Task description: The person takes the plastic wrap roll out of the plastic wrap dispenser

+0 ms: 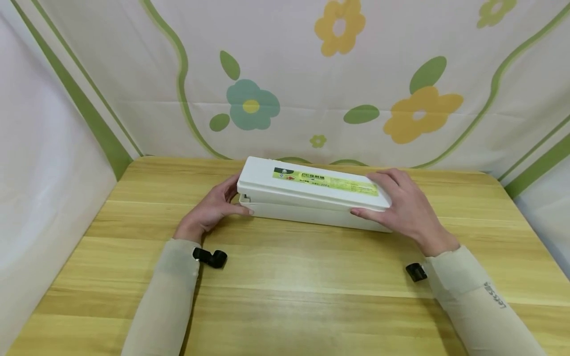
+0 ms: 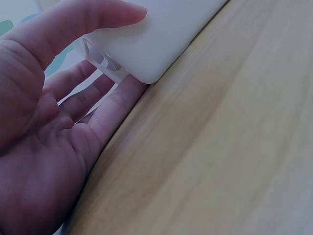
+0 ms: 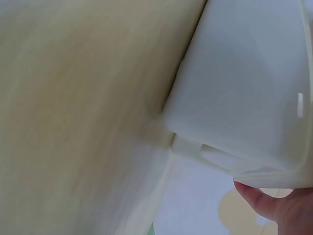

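A long white cling film box [image 1: 307, 214] lies across the far part of the wooden table. Its white lid [image 1: 258, 173] carries a green and yellow label [image 1: 325, 181]. At the left end a gap shows between lid and base, so the lid sits unevenly. My left hand [image 1: 209, 210] holds that left end, thumb on the front face and fingers behind; the left wrist view shows the thumb [image 2: 117, 14] against the white wall. My right hand [image 1: 407, 210] grips the right end, thumb on the front and fingers over the lid. What the box contains is hidden.
The wooden table [image 1: 294, 296] stretches toward me in front of the box. Behind it hangs a white cloth [image 1: 294, 64] with printed flowers, close to the table's back edge. Black clips [image 1: 215, 258] stick out from both sleeve cuffs.
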Demonstrator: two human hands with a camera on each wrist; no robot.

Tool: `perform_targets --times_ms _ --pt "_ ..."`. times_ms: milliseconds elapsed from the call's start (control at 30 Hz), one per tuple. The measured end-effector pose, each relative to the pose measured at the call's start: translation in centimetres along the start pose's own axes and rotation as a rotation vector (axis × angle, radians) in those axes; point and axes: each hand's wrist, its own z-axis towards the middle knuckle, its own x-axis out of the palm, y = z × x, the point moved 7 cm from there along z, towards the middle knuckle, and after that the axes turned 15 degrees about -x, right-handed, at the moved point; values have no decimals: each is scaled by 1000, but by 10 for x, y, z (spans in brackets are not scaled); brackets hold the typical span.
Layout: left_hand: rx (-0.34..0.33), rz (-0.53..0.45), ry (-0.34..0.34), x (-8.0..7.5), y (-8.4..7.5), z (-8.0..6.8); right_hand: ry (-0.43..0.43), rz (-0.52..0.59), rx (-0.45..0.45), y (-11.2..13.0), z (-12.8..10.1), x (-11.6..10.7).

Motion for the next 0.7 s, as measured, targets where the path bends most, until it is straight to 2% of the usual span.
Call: perform_targets --times_ms 467,700 --pt "2 21 10 1 2 -2 -53 98 16 0 -3 -2" --pt "-10 17 18 -1 2 -3 -86 12 10 -3 8 -26"
